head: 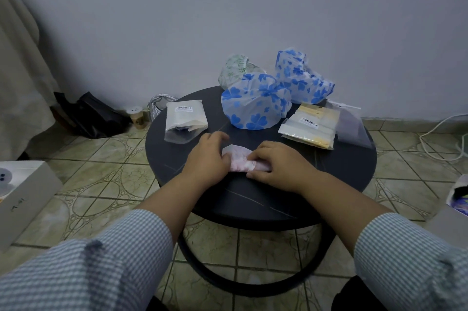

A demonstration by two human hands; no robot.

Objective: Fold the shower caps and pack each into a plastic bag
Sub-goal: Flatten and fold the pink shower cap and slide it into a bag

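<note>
Both hands, left hand [207, 156] and right hand [274, 163], press a pink shower cap [239, 160], seemingly thin, soft and slippery, flat on the table [253, 199], fingers pinching its folded edges.

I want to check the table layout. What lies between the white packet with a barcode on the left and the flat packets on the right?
In the head view, the blue-flowered shower cap lies between the white packet and the flat packets.

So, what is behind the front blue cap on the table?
A second blue cap and a green cap stand behind the front blue cap. It hides their lower parts.
</note>
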